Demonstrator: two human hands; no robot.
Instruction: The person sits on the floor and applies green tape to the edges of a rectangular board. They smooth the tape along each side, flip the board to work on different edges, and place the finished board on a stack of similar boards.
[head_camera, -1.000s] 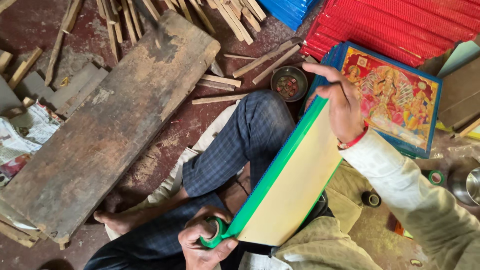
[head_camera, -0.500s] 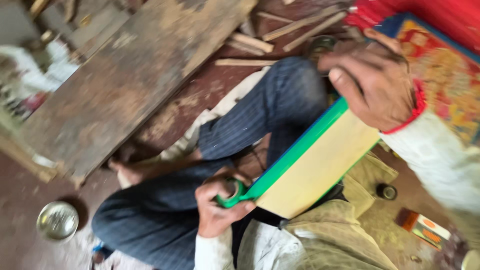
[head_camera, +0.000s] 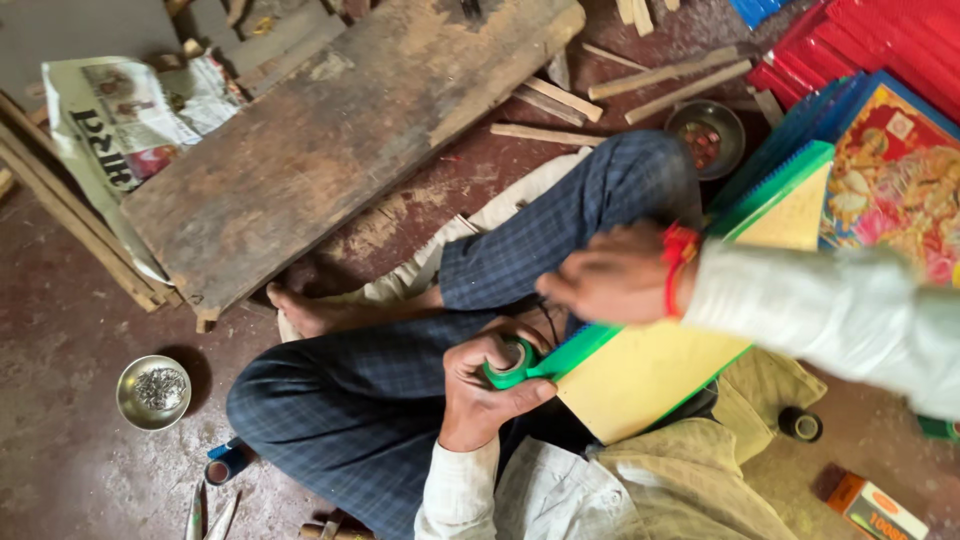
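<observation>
Your green tape roll (head_camera: 512, 362) sits at the yellow board (head_camera: 672, 350)'s near corner, across your lap. Tape covers the upper edge; the rest looks undone. Your left hand (head_camera: 487, 392) clenches the roll; your right hand (head_camera: 612, 280), blurred, rests on the edge, grip unclear.

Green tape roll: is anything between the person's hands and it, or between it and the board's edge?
Nothing visible. The left hand grips the green tape roll directly; its strip runs unbroken onto the yellow board edge, where the right hand presses.

Worn reddish floor (head_camera: 70, 330), perhaps concrete.
</observation>
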